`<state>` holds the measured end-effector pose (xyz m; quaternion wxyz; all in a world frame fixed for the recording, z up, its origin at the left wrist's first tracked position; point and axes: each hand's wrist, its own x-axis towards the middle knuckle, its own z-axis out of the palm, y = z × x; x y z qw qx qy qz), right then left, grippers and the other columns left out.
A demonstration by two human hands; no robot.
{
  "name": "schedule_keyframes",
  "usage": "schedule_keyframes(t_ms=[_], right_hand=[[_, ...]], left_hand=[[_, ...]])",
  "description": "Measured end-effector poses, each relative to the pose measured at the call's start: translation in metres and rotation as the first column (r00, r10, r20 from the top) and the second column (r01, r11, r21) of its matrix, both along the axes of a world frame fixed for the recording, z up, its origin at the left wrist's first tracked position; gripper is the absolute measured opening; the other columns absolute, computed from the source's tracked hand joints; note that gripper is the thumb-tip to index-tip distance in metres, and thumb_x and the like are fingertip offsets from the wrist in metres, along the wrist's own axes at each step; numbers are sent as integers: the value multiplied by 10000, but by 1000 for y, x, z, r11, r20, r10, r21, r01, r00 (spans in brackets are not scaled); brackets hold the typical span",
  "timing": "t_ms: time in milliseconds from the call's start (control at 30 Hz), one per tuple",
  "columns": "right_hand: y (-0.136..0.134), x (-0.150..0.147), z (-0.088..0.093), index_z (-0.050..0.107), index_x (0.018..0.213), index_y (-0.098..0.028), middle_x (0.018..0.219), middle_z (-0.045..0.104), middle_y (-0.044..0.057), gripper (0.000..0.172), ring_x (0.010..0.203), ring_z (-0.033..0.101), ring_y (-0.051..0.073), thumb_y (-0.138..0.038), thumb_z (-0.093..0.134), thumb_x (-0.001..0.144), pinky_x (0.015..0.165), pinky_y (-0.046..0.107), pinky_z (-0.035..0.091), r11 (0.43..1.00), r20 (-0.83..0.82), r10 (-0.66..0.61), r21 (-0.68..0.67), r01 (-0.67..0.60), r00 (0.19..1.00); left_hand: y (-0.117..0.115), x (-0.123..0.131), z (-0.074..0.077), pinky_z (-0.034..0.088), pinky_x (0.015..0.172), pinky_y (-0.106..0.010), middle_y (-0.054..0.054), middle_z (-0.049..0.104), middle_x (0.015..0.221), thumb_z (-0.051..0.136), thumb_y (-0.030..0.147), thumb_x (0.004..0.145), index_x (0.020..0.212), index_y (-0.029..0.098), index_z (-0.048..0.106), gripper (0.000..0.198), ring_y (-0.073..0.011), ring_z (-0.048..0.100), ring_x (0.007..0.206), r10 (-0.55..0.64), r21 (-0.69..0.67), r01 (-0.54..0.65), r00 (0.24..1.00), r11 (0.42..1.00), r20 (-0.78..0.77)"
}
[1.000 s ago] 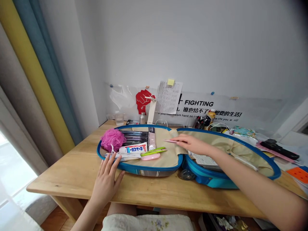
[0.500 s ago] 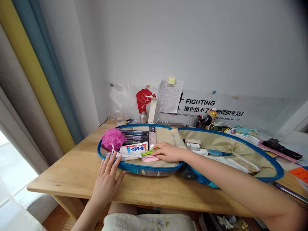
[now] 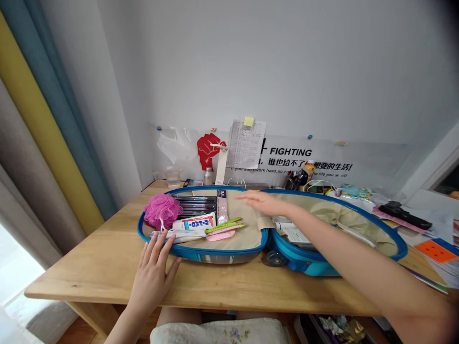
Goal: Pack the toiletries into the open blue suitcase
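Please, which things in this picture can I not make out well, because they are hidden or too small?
All in the head view:
Contents of the blue-rimmed hard suitcase, right half: partly hidden by the right forearm.
Anything beneath the pink mesh bath sponge: hidden by it.
Small print on the white squeeze tube: too small.
White papers at the right: cut off by the edge.

The sign [image 3: 308, 155] on the wall, past the right hand [image 3: 265, 203], reads "FIGHTING", then Chinese "谁也给不了…想要的生活!", and under that "If you don't work hard, no one… the life you want!", with bits covered. The tube [image 3: 193, 222] just past the left hand [image 3: 152, 272] has Japanese-looking lettering, can't make it out. The sheet [image 3: 246, 144] is too tiny to read.
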<state>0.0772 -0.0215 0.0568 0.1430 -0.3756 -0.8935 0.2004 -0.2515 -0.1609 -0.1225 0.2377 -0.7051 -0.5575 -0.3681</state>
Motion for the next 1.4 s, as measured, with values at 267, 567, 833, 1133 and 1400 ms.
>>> schedule_keyframes(t_ms=[267, 567, 833, 1133, 1400], right_hand=[[24, 113, 5, 676, 1127, -192, 1159, 690, 84, 450, 1071, 633, 241, -461, 443, 851, 981, 412, 465, 889, 22, -457, 27, 457, 889], [35, 196, -28, 746, 930, -218, 996, 741, 80, 291, 929, 681, 286, -324, 532, 764, 813, 377, 536, 822, 434, -554, 151, 549, 710], [47, 223, -61, 743, 991, -218, 1060, 730, 97, 347, 975, 681, 283, -242, 599, 675, 863, 368, 529, 819, 485, -538, 107, 563, 690], [43, 210, -68, 709, 1117, -223, 1206, 677, 92, 452, 1108, 633, 290, -219, 588, 682, 951, 375, 495, 826, 511, -517, 87, 557, 687], [34, 162, -45, 683, 1050, -211, 1135, 693, 84, 364, 1033, 643, 246, -394, 552, 764, 860, 309, 511, 880, 339, -456, 35, 474, 823]], left_hand=[[-1, 2, 5, 306, 1124, -530, -119, 393, 1492, 440, 361, 945, 1517, 270, 193, 630, -313, 258, 1433, -3, 12, 3, 1000, 1000, 0], [0, 1, 1, 287, 1134, -528, -127, 383, 1499, 438, 363, 948, 1518, 248, 206, 626, -318, 252, 1435, 2, 22, -2, 1000, 1000, -11], [-1, 3, 4, 292, 1131, -525, -118, 378, 1503, 439, 360, 950, 1526, 260, 176, 642, -309, 248, 1438, -4, 33, 4, 1000, 999, -13], [1, 3, 3, 303, 1127, -527, -111, 367, 1513, 443, 361, 947, 1523, 264, 188, 637, -314, 265, 1431, -6, 33, 6, 1000, 999, -9], [1, 2, 2, 292, 1130, -532, -123, 387, 1495, 452, 352, 943, 1521, 252, 197, 639, -317, 256, 1434, -9, 28, 9, 1000, 1000, -4]])
